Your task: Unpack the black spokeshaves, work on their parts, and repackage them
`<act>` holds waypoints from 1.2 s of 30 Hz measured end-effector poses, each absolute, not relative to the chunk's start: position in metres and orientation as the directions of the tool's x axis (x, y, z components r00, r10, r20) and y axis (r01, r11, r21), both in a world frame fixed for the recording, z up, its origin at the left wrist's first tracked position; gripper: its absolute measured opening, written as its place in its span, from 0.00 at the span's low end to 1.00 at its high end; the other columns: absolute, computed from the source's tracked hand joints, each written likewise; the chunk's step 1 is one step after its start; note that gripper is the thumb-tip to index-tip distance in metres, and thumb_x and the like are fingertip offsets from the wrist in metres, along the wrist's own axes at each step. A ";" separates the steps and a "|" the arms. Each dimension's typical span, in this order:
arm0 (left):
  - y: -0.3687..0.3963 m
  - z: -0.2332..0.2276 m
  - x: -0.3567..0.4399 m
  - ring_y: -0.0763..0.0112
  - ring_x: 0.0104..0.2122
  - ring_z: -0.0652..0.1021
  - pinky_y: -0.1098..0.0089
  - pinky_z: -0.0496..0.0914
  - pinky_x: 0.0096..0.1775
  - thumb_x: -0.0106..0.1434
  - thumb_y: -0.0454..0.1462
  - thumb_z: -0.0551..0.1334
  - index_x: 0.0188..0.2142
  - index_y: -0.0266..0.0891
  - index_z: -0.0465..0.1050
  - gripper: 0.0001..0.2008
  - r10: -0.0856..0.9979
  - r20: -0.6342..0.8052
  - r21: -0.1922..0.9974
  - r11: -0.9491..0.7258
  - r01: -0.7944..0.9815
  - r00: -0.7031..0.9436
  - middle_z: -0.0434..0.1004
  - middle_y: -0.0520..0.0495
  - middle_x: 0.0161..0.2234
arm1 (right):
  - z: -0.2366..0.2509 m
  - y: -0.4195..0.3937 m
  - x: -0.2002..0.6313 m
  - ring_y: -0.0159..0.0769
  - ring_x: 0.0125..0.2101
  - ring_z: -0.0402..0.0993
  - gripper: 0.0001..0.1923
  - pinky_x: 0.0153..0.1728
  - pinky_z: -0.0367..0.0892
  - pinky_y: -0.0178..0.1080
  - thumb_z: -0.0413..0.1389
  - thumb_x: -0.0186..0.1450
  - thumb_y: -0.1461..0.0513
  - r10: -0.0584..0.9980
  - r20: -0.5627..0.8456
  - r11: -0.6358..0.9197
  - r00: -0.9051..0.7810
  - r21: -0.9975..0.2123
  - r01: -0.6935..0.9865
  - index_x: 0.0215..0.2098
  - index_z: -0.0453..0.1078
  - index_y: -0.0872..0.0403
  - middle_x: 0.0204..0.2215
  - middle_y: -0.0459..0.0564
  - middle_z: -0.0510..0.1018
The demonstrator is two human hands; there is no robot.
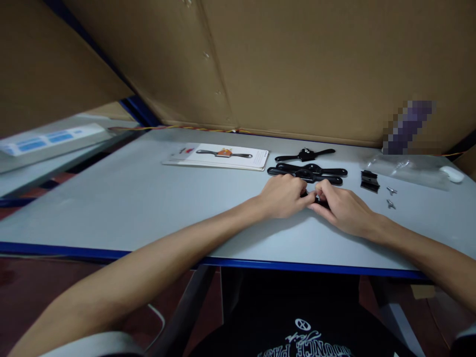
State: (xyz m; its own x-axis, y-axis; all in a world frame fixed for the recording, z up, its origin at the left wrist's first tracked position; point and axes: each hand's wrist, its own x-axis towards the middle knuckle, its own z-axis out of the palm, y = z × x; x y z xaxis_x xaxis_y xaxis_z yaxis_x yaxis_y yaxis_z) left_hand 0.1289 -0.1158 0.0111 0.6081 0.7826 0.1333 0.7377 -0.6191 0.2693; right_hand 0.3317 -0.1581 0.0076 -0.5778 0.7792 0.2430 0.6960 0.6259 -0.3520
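Both hands meet over the table, fingers closed round a black spokeshave [317, 199] that they mostly hide. My left hand [284, 196] grips its left part, and my right hand [344, 208] pinches at its right, thumbs close together in the middle. Just beyond them lie two black spokeshave bodies [330, 172] side by side. Farther back is another black spokeshave [307, 155] with a silver screw at its centre. To the right of my right hand are several small black plates [369, 182] and two silver wing screws, one [391, 191] behind the other [390, 204].
A printed card package [223, 154] picturing a spokeshave lies left of the tools. Clear plastic wrap [409, 171] and a white computer mouse [451, 174] are at the right. A cardboard wall [297, 69] stands behind the grey table [178, 208], which has a blue front edge.
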 end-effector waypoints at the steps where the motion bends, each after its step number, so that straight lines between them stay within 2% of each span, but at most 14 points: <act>1: -0.116 0.012 0.129 0.66 0.20 0.68 0.65 0.61 0.27 0.69 0.50 0.55 0.21 0.40 0.71 0.24 0.786 0.112 0.281 -0.612 0.739 0.608 0.70 0.45 0.19 | 0.008 -0.158 0.332 0.40 0.30 0.71 0.08 0.31 0.62 0.43 0.47 0.74 0.54 0.769 0.237 0.637 -0.593 -0.343 0.690 0.41 0.55 0.49 0.35 0.52 0.77; 4: -0.119 0.017 0.130 0.65 0.21 0.70 0.65 0.61 0.27 0.68 0.49 0.55 0.18 0.41 0.68 0.24 0.791 0.076 0.296 -0.600 0.744 0.607 0.69 0.45 0.18 | 0.010 -0.159 0.333 0.40 0.30 0.70 0.04 0.32 0.61 0.43 0.47 0.70 0.59 0.741 0.215 0.670 -0.636 -0.294 0.682 0.41 0.56 0.49 0.35 0.52 0.76; 9: -0.126 0.025 0.133 0.59 0.27 0.76 0.64 0.65 0.31 0.70 0.50 0.54 0.22 0.39 0.72 0.25 0.828 -0.003 0.257 -0.541 0.801 0.560 0.76 0.41 0.24 | 0.008 -0.160 0.337 0.42 0.34 0.71 0.09 0.36 0.64 0.45 0.48 0.62 0.64 0.700 0.192 0.713 -0.688 -0.243 0.658 0.41 0.57 0.50 0.37 0.54 0.76; 15: -0.125 0.023 0.135 0.58 0.28 0.77 0.62 0.66 0.33 0.72 0.51 0.54 0.26 0.38 0.74 0.25 0.856 0.020 0.205 -0.509 0.836 0.516 0.78 0.39 0.26 | 0.003 -0.158 0.337 0.43 0.38 0.73 0.08 0.37 0.65 0.44 0.46 0.65 0.65 0.692 0.202 0.721 -0.693 -0.233 0.653 0.43 0.59 0.51 0.40 0.56 0.77; 19: -0.125 0.020 0.135 0.58 0.27 0.77 0.62 0.65 0.33 0.72 0.50 0.53 0.27 0.38 0.74 0.24 0.857 0.041 0.202 -0.510 0.836 0.513 0.77 0.40 0.26 | 0.004 -0.158 0.336 0.40 0.32 0.70 0.07 0.31 0.60 0.42 0.46 0.65 0.65 0.706 0.225 0.708 -0.672 -0.213 0.673 0.42 0.59 0.51 0.37 0.53 0.76; 23: -0.125 0.020 0.133 0.60 0.26 0.75 0.63 0.63 0.31 0.72 0.48 0.54 0.27 0.39 0.71 0.21 0.833 0.055 0.210 -0.549 0.809 0.551 0.77 0.41 0.26 | 0.004 -0.157 0.334 0.38 0.29 0.69 0.08 0.30 0.56 0.42 0.46 0.64 0.67 0.640 0.249 0.765 -0.727 -0.118 0.633 0.41 0.61 0.51 0.35 0.52 0.76; 26: -0.124 0.020 0.131 0.62 0.26 0.73 0.65 0.61 0.30 0.72 0.47 0.54 0.27 0.39 0.69 0.20 0.815 0.077 0.234 -0.575 0.784 0.574 0.75 0.42 0.26 | 0.003 -0.156 0.335 0.36 0.28 0.69 0.09 0.29 0.55 0.41 0.46 0.64 0.68 0.594 0.277 0.800 -0.755 -0.099 0.592 0.41 0.62 0.52 0.35 0.51 0.77; 29: -0.120 0.019 0.126 0.65 0.25 0.71 0.66 0.58 0.29 0.71 0.46 0.54 0.28 0.40 0.68 0.17 0.787 0.084 0.310 -0.604 0.734 0.611 0.74 0.45 0.25 | 0.004 -0.155 0.340 0.34 0.27 0.67 0.08 0.28 0.56 0.39 0.47 0.67 0.68 0.597 0.304 0.800 -0.742 -0.160 0.578 0.43 0.63 0.51 0.35 0.50 0.78; 32: -0.114 0.018 0.119 0.67 0.25 0.70 0.66 0.59 0.31 0.70 0.42 0.51 0.32 0.41 0.67 0.13 0.706 0.117 0.429 -0.670 0.606 0.698 0.73 0.48 0.26 | 0.009 -0.152 0.346 0.32 0.24 0.64 0.03 0.28 0.58 0.38 0.51 0.69 0.63 0.651 0.301 0.757 -0.696 -0.316 0.571 0.41 0.61 0.50 0.29 0.45 0.74; 36: -0.103 0.017 0.110 0.65 0.29 0.71 0.64 0.64 0.35 0.69 0.38 0.46 0.32 0.40 0.67 0.15 0.607 0.237 0.444 -0.762 0.471 0.759 0.73 0.47 0.29 | 0.015 -0.145 0.354 0.31 0.23 0.63 0.09 0.29 0.59 0.38 0.58 0.69 0.58 0.764 0.228 0.614 -0.603 -0.543 0.573 0.41 0.62 0.49 0.24 0.39 0.71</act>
